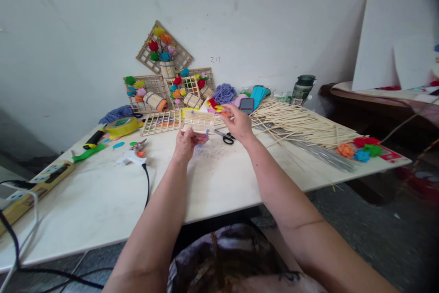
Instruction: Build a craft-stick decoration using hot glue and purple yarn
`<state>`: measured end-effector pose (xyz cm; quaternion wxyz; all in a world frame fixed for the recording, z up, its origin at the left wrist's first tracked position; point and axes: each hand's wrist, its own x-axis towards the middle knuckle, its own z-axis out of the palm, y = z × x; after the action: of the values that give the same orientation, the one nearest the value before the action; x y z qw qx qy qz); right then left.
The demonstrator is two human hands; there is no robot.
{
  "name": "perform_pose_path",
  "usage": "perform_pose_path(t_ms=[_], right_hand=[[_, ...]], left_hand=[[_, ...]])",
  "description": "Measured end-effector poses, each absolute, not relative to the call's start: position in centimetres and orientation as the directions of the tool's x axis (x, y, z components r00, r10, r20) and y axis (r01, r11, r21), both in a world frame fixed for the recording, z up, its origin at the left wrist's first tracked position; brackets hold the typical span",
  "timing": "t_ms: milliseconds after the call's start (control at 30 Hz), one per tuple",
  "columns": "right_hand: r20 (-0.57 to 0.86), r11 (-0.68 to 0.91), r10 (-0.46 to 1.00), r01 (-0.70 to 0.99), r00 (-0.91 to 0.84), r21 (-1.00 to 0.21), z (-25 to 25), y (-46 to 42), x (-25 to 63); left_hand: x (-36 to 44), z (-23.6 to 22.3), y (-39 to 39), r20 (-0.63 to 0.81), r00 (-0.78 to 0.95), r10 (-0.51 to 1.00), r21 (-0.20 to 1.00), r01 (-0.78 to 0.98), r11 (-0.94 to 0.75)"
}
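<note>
Stick panel in your left hand, right hand beside it

Your left hand (187, 143) has its grip closed on the lower edge of a pale stick panel (198, 122), tied with purple yarn at the corner. The panel is held up over the middle of the tabletop (219, 188), between the near and far edges. Your right hand (239, 122) is raised just beside the panel's right end, fingers drawn narrow; you cannot tell from here whether they pinch anything. Black-handled scissors (228, 139) lie below, between your hands. Toward the left edge rest a white glue gun (132, 158) and a yellow tape roll (122, 127). Loose sticks (298, 121) spread toward the right edge, over grey wires (324, 155). Along the far edge, flower-decorated lattices (146, 83) lean against the wall (260, 18), near a purple yarn bundle (224, 93).
</note>
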<state>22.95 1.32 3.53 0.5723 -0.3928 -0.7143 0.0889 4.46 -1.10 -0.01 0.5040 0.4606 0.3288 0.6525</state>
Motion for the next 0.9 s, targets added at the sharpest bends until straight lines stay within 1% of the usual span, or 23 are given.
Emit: perform_pose_path(t_ms=[67,100,167,233,300,367,433,467,600,700,733,800,833,900], right_hand=[[0.709,0.646,0.704,0.376,0.043,-0.664,3.3,1.8,23.0],[0.677,0.627,0.731,0.305,0.086,-0.716,3.3,2.0,23.0],[0.573,0.562,0.802,0.115,0.169,-0.819,3.3,2.2,23.1],[0.427,0.461,0.869,-0.096,0.252,-0.882,3.5,2.4,23.4],[0.271,0.379,0.895,-0.284,0.354,-0.881,3.7,2.6,23.9],[0.134,0.361,0.863,-0.409,0.487,-0.838,3.6,3.1,24.6],[0.034,0.363,0.805,-0.446,0.592,-0.818,3.3,3.8,25.4],[0.018,0.366,0.78,-0.433,0.625,-0.824,3.1,4.2,25.8],[0.042,0.437,0.649,-0.328,0.759,-0.837,2.3,5.5,27.1],[0.15,0.507,0.563,-0.196,0.812,-0.839,2.2,5.9,27.3],[0.217,0.529,0.549,-0.135,0.807,-0.838,2.2,5.9,27.2],[0.396,0.584,0.532,0.013,0.748,-0.811,2.3,5.5,26.6],[0.506,0.623,0.522,0.098,0.687,-0.776,2.4,5.2,26.1],[0.709,0.697,0.464,0.275,0.531,-0.662,2.6,4.1,24.8]], left_hand=[[4.4,-0.1,-1.0,0.27,-0.078,0.96,0.886,-0.369,-0.279],[4.4,-0.1,-1.0,0.268,-0.082,0.96,0.883,-0.379,-0.278],[4.4,-0.1,-0.8,0.256,-0.09,0.962,0.874,-0.403,-0.27],[4.3,-0.1,-0.8,0.238,-0.099,0.966,0.866,-0.43,-0.257],[4.2,0.0,-0.7,0.21,-0.113,0.971,0.857,-0.457,-0.238],[4.1,0.0,-0.6,0.176,-0.136,0.975,0.846,-0.485,-0.22],[4.0,0.1,-0.6,0.143,-0.159,0.977,0.836,-0.509,-0.206],[3.9,0.2,-0.6,0.128,-0.169,0.977,0.831,-0.519,-0.199],[3.9,0.4,-0.6,0.085,-0.199,0.976,0.816,-0.548,-0.183],[3.9,0.5,-0.8,0.071,-0.21,0.975,0.81,-0.559,-0.18],[3.9,0.6,-0.8,0.07,-0.213,0.975,0.809,-0.56,-0.18],[4.0,0.6,-0.8,0.074,-0.214,0.974,0.808,-0.559,-0.184],[4.0,0.5,-0.8,0.077,-0.214,0.974,0.809,-0.558,-0.186],[4.0,0.5,-0.8,0.08,-0.216,0.973,0.813,-0.55,-0.189]])
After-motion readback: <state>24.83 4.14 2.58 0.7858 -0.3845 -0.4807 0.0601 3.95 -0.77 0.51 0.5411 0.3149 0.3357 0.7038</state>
